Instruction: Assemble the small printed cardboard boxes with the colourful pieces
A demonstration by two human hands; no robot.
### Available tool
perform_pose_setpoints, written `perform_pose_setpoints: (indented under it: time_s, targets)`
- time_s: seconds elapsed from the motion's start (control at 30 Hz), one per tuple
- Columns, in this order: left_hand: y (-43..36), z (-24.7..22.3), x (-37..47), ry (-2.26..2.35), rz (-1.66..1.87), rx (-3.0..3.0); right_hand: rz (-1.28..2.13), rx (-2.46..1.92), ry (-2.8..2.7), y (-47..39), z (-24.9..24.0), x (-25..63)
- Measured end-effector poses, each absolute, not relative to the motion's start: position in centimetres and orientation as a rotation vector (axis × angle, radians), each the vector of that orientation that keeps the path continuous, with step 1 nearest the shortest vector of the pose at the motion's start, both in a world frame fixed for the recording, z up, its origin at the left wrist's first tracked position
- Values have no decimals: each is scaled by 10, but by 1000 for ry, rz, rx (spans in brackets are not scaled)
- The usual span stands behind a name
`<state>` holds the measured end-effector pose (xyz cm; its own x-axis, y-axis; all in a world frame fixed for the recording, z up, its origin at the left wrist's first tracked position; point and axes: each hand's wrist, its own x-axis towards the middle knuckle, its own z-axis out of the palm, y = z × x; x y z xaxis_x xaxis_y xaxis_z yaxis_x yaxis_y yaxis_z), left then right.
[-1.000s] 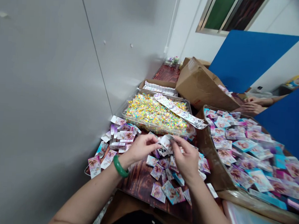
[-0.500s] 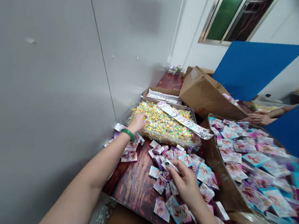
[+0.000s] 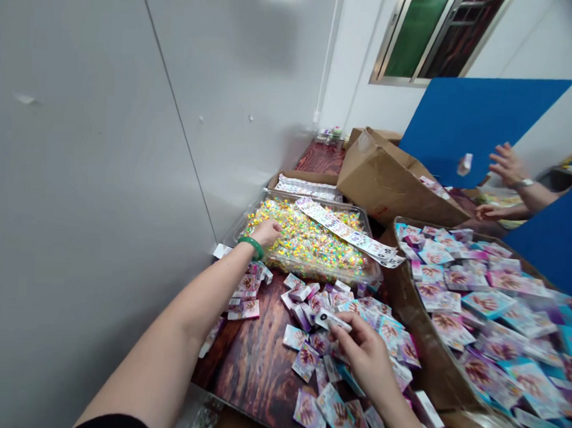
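Note:
My left hand (image 3: 267, 233), with a green bangle at the wrist, is over the left part of a clear tray (image 3: 311, 272) full of small, colourful wrapped pieces. Its fingers are curled together, and what they hold, if anything, is too small to name. My right hand (image 3: 362, 348) pinches a small white box (image 3: 330, 319) with a dark round mark on its end, above a heap of small printed boxes (image 3: 306, 362) on the wooden table (image 3: 257, 361). A long printed sticker strip (image 3: 346, 230) lies across the tray.
A large carton (image 3: 418, 338) full of printed boxes stands at the right. Behind are a tilted brown carton (image 3: 390, 175) and a blue panel (image 3: 476, 122). Another person's hands (image 3: 509, 166) show at the right, near a box in mid-air. A grey wall (image 3: 90, 163) borders the left.
My left hand's fingers have drawn together over the tray. The box in my right hand has turned slightly. The other person's hand has risen, and a small box is now in the air beside it.

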<state>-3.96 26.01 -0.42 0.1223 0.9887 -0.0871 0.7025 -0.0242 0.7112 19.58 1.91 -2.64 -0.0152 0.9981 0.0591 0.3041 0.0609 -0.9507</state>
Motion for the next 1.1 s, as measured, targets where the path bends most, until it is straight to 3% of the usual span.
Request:
perform_pose_setpoints:
  time_s: [0.17,0.4,0.7,0.9,1.0,1.1]
  targets:
    - [227,22,-32,1522,794,1686,883,-1313,-1421,30,-9,196]
    - [129,41,5,961,714,1393,1170,-1195,-1216,39,34,184]
    - [81,31,4,936,717,1508,1172,-1173,-1203,38,17,178]
    - [61,21,1,865,795,1587,925,-1255,-1441,36,13,179]
    - [49,14,-7,919,921,2000,1330,-1211,-1229,28,9,180]
    - [35,2,-20,838,791,2447,1854,-1098,-954,16,-2,181]
